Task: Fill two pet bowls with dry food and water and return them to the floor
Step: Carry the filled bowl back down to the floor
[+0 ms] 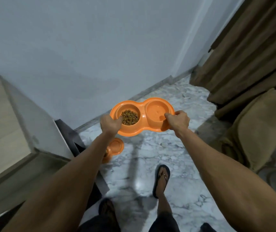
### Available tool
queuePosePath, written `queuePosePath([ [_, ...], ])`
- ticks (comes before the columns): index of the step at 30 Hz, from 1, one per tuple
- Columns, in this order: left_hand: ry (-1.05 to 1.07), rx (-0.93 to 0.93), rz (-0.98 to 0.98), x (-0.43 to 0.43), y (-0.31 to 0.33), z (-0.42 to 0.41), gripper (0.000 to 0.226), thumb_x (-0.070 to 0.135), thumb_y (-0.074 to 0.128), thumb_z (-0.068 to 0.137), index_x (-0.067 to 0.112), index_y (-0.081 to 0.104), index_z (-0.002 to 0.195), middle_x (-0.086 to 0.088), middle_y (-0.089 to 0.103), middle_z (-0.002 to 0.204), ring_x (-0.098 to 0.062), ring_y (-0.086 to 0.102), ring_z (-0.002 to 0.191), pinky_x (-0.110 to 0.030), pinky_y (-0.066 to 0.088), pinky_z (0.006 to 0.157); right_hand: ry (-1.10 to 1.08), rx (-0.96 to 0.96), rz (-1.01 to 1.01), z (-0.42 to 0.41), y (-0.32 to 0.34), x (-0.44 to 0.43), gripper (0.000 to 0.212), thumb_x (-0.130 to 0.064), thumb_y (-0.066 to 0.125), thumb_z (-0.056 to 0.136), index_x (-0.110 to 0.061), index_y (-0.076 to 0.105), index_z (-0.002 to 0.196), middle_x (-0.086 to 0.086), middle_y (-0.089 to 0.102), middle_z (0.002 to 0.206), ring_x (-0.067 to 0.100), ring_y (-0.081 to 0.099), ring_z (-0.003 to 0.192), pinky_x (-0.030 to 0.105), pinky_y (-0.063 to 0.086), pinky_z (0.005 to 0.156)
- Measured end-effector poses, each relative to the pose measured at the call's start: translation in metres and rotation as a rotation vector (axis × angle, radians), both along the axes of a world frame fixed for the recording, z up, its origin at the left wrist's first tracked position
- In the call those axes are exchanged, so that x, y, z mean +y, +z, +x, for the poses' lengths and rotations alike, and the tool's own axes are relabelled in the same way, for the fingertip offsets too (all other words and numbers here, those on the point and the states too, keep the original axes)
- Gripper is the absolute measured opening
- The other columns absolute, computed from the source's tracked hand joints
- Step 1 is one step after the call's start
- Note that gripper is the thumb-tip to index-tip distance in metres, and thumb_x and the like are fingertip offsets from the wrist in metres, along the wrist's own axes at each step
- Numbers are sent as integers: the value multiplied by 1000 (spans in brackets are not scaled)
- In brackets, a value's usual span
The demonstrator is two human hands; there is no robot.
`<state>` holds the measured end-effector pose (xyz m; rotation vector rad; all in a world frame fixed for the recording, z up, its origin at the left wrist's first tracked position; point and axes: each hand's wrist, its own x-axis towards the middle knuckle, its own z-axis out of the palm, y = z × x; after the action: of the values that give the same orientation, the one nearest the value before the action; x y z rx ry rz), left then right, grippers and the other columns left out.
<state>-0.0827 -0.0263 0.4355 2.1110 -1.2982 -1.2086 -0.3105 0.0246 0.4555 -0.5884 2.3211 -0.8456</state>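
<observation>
I carry an orange double pet bowl (143,114) level above the marble floor. Its left cup holds brown dry food (129,117). The right cup (157,113) appears to hold clear water. My left hand (111,123) grips the bowl's left rim, thumb over the edge beside the food. At the right rim my right hand (178,120) pinches the edge. A second orange double bowl (114,148) lies on the floor below my left forearm, partly hidden by it.
A light wooden cabinet (5,131) stands at the left with a dark mat (70,136) beside it. Brown curtains (251,52) and a tan cushioned seat (254,129) fill the right. A white wall runs behind. My sandalled foot (161,178) steps on the marble floor (150,151).
</observation>
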Motion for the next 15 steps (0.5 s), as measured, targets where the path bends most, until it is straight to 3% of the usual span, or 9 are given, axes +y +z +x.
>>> queuePosePath([
  [4,83,-60,55,-26,-71,-31,33,27,65,79,-2,68,94,-18,68,94,-34,64,94,-35,45,70,84,-36,44,-37,-74,-53,51,-36,74,69,-11,61,111,7,62,94,29,65,95,43,55,87],
  [7,134,-94,79,-38,-138,-51,29,26,63,79,-1,67,88,-18,68,89,-33,64,88,-38,49,72,153,-63,85,-60,-146,-88,63,-40,75,66,-11,61,120,9,66,107,29,63,101,44,53,89],
  [12,215,-124,113,-50,-270,-73,26,24,65,84,3,56,73,-10,56,67,-26,57,66,-30,39,51,269,-109,126,-84,-281,-127,65,-44,67,61,-14,60,119,9,65,108,29,64,97,46,56,85],
  [15,281,-163,162,-55,-350,-83,30,30,66,84,1,59,81,-14,61,74,-30,59,74,-35,47,61,315,-119,137,-93,-366,-140,57,-41,65,60,-14,61,111,10,67,103,29,66,92,46,58,81],
])
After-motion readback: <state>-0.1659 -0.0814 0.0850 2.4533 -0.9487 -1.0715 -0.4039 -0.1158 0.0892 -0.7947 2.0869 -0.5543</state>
